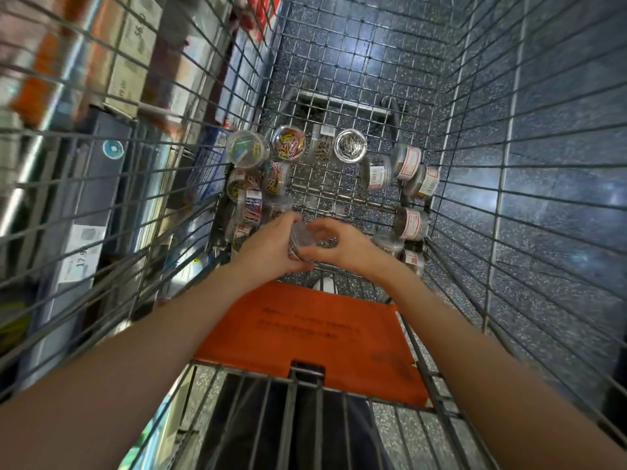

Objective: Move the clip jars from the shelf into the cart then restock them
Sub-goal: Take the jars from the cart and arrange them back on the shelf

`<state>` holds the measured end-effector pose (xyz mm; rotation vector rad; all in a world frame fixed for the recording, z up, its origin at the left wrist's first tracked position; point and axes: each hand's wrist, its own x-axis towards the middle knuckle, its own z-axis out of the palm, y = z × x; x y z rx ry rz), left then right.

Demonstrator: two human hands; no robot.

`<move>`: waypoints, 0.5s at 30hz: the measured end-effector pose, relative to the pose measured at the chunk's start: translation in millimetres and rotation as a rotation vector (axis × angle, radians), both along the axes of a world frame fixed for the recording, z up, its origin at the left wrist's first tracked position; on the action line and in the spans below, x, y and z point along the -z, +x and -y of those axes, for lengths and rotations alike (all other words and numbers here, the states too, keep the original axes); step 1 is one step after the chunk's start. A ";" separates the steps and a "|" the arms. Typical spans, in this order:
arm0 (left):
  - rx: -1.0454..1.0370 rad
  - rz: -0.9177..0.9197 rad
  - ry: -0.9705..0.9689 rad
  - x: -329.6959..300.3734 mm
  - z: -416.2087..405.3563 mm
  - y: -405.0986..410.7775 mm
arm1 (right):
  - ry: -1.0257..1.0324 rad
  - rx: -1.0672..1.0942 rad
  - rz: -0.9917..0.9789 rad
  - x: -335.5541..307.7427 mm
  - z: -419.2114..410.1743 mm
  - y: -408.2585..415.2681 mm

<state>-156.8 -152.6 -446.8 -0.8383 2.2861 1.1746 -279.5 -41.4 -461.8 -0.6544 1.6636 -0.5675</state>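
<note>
Both hands, left [271,247] and right [342,247], grip one clear round jar [300,240] over the wire cart [475,164]; colourful and silver clip jars [288,143] lie inside.

In the grey wire cart [475,137] before me, clear plastic clip jars [286,143] line its left, far and right sides, the orange plastic seat flap [315,337] nearest me.

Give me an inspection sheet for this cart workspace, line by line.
Surface: wire cart floor, jars resting on it.
Job's things: coloured-clip jars grouped at left; silver-clip jars at right; one clear jar held above the cart floor.
Clutter: orange seat flap folded near the handle end.
Grippers: left hand and right hand both grip the clear jar.
Cables: nothing seen.
Surroundings: stocked shelves at left, speckled tile floor.
</note>
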 end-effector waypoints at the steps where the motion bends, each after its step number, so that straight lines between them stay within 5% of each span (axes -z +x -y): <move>1: -0.009 0.007 0.008 0.2 -0.5 0.6 | 0.006 0.007 0.016 0.0 -0.1 -0.2; 6: -0.029 0.045 0.033 2.6 -0.5 7.1 | 0.057 0.099 0.032 4.2 -12.9 -5.6; 15: 0.072 0.145 0.041 -3.7 1.1 4.4 | 0.208 0.342 -0.331 33.1 -68.4 -31.1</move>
